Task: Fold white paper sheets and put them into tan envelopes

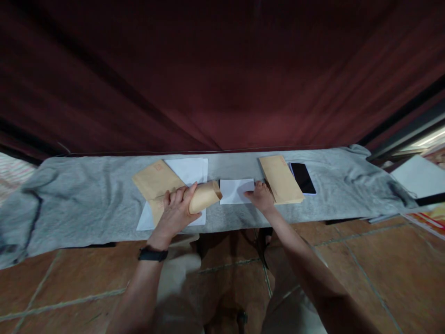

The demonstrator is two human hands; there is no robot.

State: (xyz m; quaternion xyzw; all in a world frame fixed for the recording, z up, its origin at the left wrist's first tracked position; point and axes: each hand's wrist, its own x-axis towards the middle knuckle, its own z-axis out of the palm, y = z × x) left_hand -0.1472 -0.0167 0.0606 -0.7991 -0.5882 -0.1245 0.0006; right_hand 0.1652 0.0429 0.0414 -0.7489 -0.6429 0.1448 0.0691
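Note:
My left hand (175, 212) is closed around a brown envelope (205, 196), squeezing it so its mouth bulges open toward the right. A black band sits on that wrist. My right hand (261, 196) pinches the right edge of a folded white paper (235, 190) lying on the grey cloth, just right of the envelope's mouth. Paper and envelope nearly touch.
A grey cloth (86, 204) covers a narrow table. Another brown envelope (153, 181) lies on white sheets (191, 169) at left. A stack of brown envelopes (281, 180) and a black phone (303, 178) lie at right. Dark red curtain behind; tiled floor below.

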